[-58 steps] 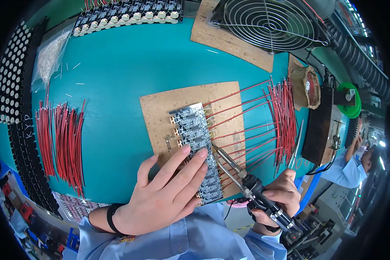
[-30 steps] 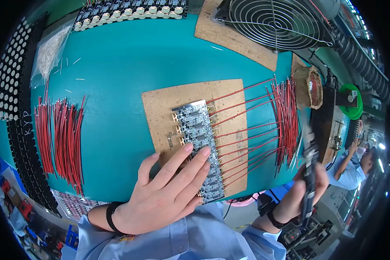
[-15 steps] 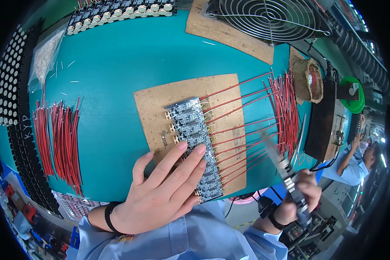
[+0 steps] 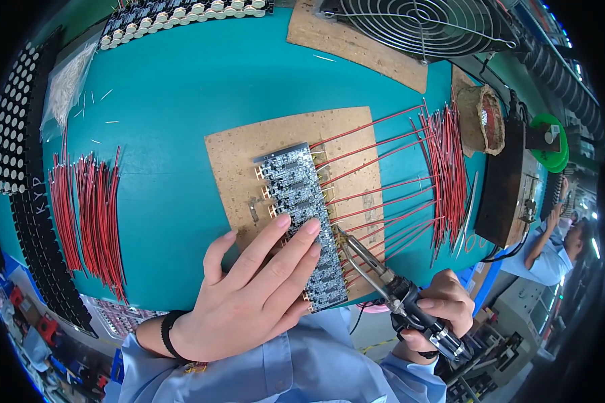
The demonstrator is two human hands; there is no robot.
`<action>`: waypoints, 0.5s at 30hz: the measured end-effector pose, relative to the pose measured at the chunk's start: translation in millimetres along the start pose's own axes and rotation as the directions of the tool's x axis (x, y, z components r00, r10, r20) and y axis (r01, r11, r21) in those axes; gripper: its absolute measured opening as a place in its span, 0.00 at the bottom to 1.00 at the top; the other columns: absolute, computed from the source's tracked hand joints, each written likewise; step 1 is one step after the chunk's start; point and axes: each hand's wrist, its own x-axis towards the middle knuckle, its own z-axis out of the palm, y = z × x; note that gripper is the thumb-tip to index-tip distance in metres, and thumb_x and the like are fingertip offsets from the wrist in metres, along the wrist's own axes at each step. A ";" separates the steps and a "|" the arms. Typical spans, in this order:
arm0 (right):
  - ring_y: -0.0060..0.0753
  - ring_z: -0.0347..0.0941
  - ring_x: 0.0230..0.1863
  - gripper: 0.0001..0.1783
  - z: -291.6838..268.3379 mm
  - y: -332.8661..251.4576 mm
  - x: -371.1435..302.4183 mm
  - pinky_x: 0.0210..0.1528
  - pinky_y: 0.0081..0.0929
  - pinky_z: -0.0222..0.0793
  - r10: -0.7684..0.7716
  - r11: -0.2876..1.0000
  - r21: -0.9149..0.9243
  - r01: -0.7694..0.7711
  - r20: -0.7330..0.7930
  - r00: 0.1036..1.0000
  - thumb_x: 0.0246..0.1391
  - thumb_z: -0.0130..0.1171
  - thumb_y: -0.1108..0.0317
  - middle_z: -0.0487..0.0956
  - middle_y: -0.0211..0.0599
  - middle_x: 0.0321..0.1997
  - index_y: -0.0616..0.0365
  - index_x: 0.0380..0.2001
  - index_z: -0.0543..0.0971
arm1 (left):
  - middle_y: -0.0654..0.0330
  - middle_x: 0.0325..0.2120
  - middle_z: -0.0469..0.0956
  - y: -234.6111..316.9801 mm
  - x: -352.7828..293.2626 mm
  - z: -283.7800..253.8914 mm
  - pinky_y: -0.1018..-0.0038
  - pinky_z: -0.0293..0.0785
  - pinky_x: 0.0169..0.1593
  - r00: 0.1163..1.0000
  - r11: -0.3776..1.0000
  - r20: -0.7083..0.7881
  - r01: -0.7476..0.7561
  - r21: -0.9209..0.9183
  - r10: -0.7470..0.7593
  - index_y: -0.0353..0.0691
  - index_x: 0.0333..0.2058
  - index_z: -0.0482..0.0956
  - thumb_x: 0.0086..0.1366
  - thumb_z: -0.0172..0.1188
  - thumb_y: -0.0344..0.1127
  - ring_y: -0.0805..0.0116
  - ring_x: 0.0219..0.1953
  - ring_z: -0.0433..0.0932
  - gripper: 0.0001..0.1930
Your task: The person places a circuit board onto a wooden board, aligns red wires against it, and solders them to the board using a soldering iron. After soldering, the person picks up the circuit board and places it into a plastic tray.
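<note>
Gripping a soldering iron (image 4: 400, 293), the right hand (image 4: 445, 310) sits at the frame's lower right; the left hand (image 4: 242, 305) lies spread on the central circuit board (image 4: 297, 191).

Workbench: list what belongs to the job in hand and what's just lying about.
In the job:
circuit-board strip, under the left hand
soldering iron, in the right hand
brown board beneath the strip
red wires right of the strip

Apparently lying about:
left red-wire bundle, perhaps stock
plastic bag
loose white slivers
</note>
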 end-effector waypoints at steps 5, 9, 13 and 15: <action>0.29 0.67 0.15 0.23 2.2 0.6 2.5 0.19 0.23 0.55 -0.007 1.000 0.008 0.007 0.002 1.000 0.33 0.74 0.57 0.75 0.36 0.17 0.59 0.29 0.77 | 0.64 0.59 0.63 -0.4 -0.4 -1.0 0.57 0.48 0.57 1.000 1.000 0.004 -0.003 -0.003 0.003 0.45 0.47 0.75 0.51 0.58 0.48 0.67 0.61 0.59 0.25; 0.28 0.66 0.17 0.25 3.6 1.2 -1.4 0.21 0.25 0.52 0.010 1.000 -0.009 -0.010 0.011 1.000 0.32 0.73 0.53 0.74 0.35 0.18 0.59 0.28 0.76 | 0.58 0.58 0.65 -1.5 0.4 -1.6 0.54 0.44 0.59 0.999 0.998 0.005 -0.033 -0.051 0.034 0.37 0.49 0.73 0.49 0.62 0.46 0.57 0.60 0.61 0.29; 0.27 0.65 0.18 0.26 4.5 1.4 -1.8 0.22 0.26 0.50 0.019 1.000 -0.021 -0.019 0.013 1.000 0.32 0.73 0.51 0.73 0.33 0.18 0.59 0.28 0.75 | 0.58 0.58 0.65 -1.2 0.2 -0.9 0.54 0.44 0.59 1.000 0.998 -0.004 -0.030 -0.053 0.029 0.37 0.48 0.73 0.49 0.62 0.46 0.57 0.60 0.62 0.29; 0.27 0.65 0.18 0.26 4.8 1.4 -1.4 0.22 0.26 0.50 0.019 1.000 -0.024 -0.019 0.014 1.000 0.32 0.73 0.51 0.73 0.33 0.18 0.59 0.28 0.75 | 0.58 0.58 0.65 -1.2 0.1 -0.9 0.54 0.44 0.59 1.000 0.998 -0.006 -0.028 -0.052 0.028 0.37 0.48 0.73 0.49 0.62 0.46 0.57 0.60 0.62 0.29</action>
